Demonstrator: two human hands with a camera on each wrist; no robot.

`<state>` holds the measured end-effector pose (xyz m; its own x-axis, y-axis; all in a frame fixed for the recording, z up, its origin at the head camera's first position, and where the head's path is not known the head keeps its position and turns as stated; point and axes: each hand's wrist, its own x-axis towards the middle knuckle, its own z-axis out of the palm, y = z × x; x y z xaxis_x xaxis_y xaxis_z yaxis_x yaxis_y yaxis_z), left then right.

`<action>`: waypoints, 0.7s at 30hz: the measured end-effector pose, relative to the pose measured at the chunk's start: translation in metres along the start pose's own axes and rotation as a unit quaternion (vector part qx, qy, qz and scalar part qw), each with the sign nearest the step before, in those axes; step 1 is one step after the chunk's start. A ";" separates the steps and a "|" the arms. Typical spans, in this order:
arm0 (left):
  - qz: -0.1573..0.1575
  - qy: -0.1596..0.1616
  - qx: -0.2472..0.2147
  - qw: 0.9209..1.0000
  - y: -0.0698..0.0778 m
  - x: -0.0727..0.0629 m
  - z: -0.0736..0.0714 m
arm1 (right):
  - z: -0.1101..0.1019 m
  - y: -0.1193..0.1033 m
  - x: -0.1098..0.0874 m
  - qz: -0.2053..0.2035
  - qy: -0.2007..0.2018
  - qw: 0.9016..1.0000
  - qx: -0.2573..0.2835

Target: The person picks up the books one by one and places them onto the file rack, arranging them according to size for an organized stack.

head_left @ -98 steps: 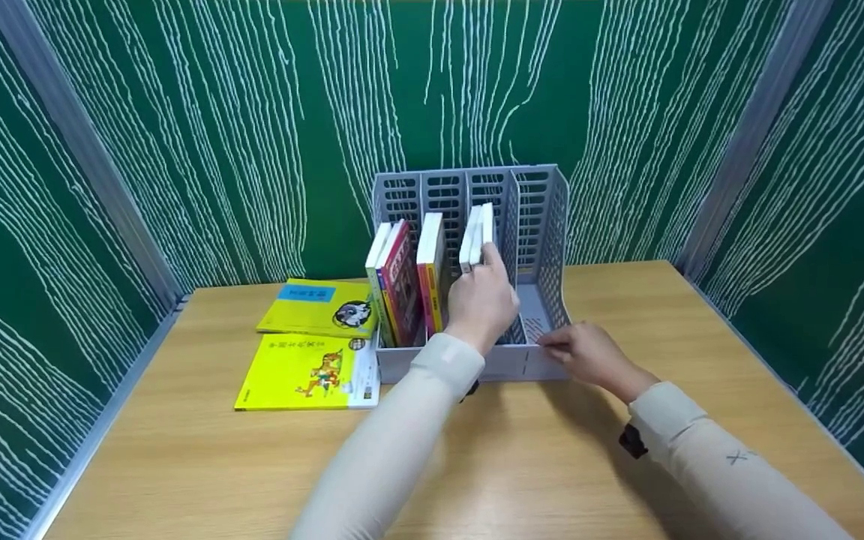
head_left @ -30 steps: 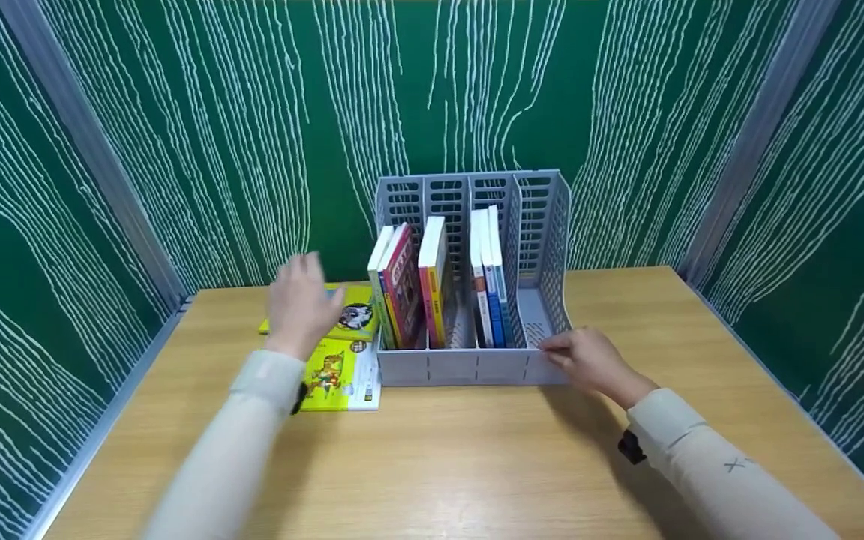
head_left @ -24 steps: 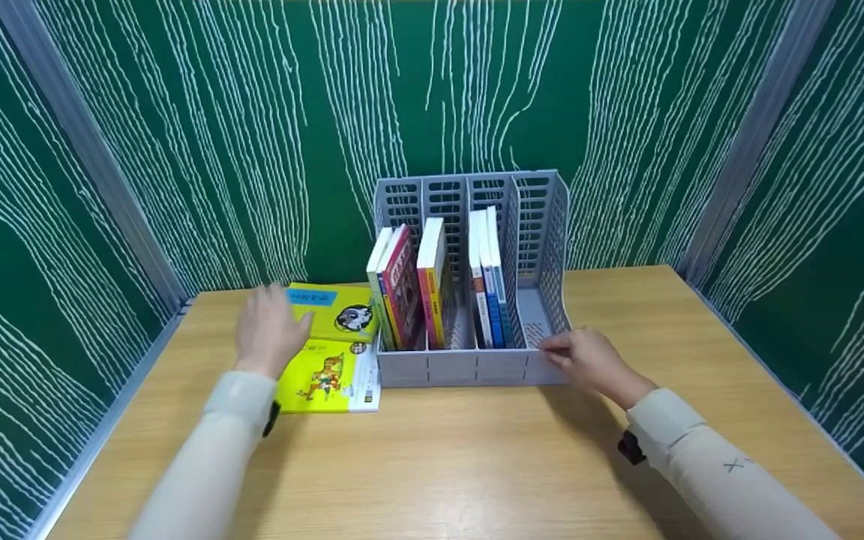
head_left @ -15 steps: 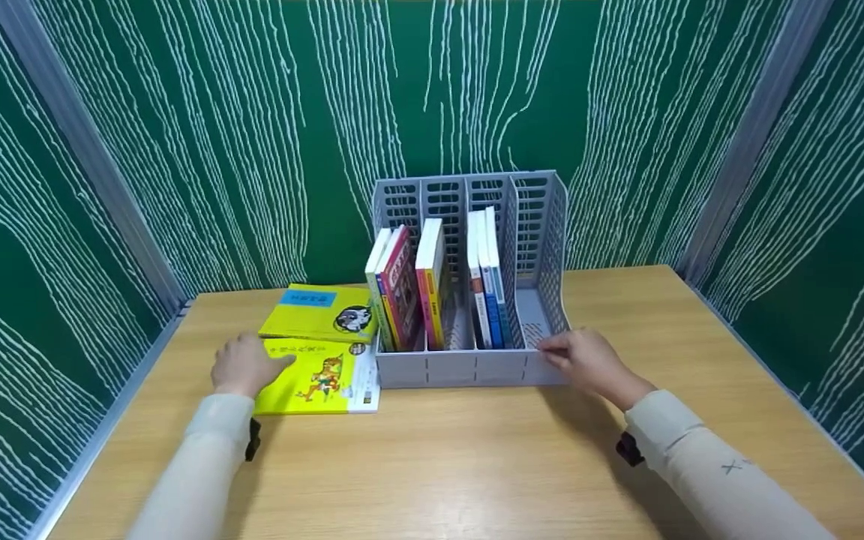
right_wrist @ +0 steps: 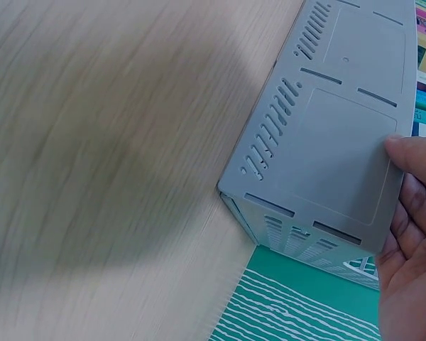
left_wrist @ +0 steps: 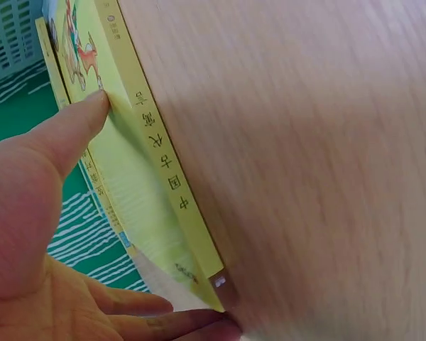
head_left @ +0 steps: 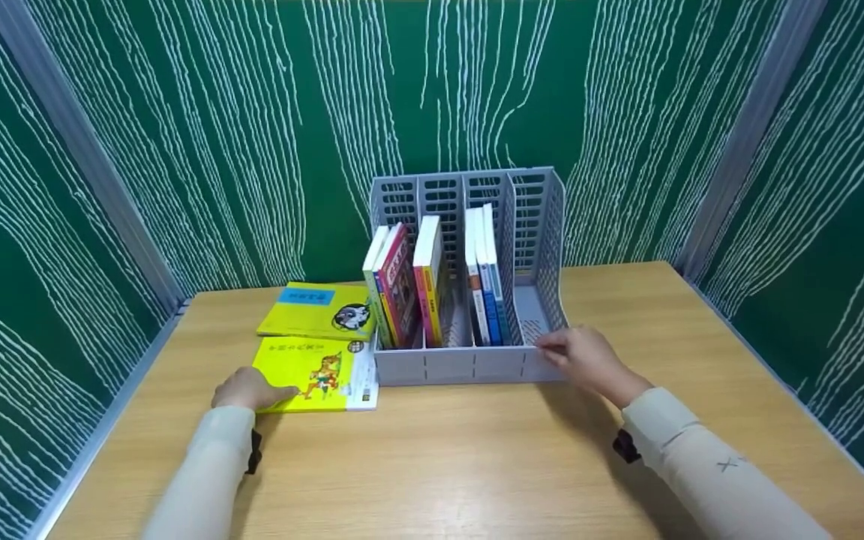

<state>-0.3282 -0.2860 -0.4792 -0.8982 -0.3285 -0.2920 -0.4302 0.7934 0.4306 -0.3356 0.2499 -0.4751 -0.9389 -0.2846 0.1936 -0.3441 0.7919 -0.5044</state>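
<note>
My left hand [head_left: 243,389] is at the left edge of a yellow book [head_left: 289,367] lying flat on the table. In the left wrist view its thumb [left_wrist: 92,114] touches the cover, well apart from the fingers, which extend to the book's corner. My right hand [head_left: 589,363] pinches the front right rim of a grey file organizer [head_left: 451,367], thumb outside. A second yellow book [head_left: 308,322], with a blue label and a dog picture, lies behind the first. In the organizer, several books [head_left: 488,300] stand upright in its first three compartments; the rightmost shows its bare bottom.
Both yellow books lie right beside the organizer's left side on the wooden table [head_left: 447,465]. Green panels [head_left: 214,150] with white wavy lines rise behind and at both sides, framed by grey posts [head_left: 754,142].
My left hand has left the books in the third compartment, crossed leftward over the yellow books and come down at the front one's left edge. My right hand keeps its place on the rim.
</note>
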 end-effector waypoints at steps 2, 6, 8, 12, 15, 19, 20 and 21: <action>-0.002 -0.006 -0.001 1.000 0.001 0.000 0.000 | 0.000 0.000 0.000 -0.007 0.005 1.000 -0.002; -0.003 -0.015 0.001 1.000 0.005 -0.004 -0.002 | 0.003 0.001 0.000 -0.030 0.017 0.999 -0.005; -0.003 -0.015 0.003 1.000 0.006 -0.005 -0.004 | 0.003 0.001 0.000 -0.028 0.016 0.999 -0.004; -0.010 -0.016 0.000 1.000 0.003 -0.003 -0.006 | 0.003 0.001 -0.001 -0.029 0.016 0.999 -0.004; -0.023 -0.026 -0.027 0.999 -0.005 0.001 -0.008 | 0.003 0.000 -0.001 -0.024 0.014 1.000 0.000; -0.030 -0.040 -0.070 0.996 -0.017 0.004 -0.017 | 0.002 0.000 -0.001 -0.019 0.008 1.000 0.004; -0.029 -0.042 -0.079 0.996 -0.020 0.004 -0.020 | 0.002 0.000 -0.001 -0.017 0.006 1.000 0.005; -0.027 -0.045 -0.090 0.995 -0.022 0.005 -0.023 | 0.001 0.000 -0.001 -0.014 0.005 1.000 0.006</action>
<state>-0.3255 -0.3172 -0.4708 -0.8655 -0.3148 -0.3896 -0.4935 0.6694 0.5553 -0.3345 0.2493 -0.4765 -0.9286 -0.3013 0.2166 -0.3708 0.7772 -0.5084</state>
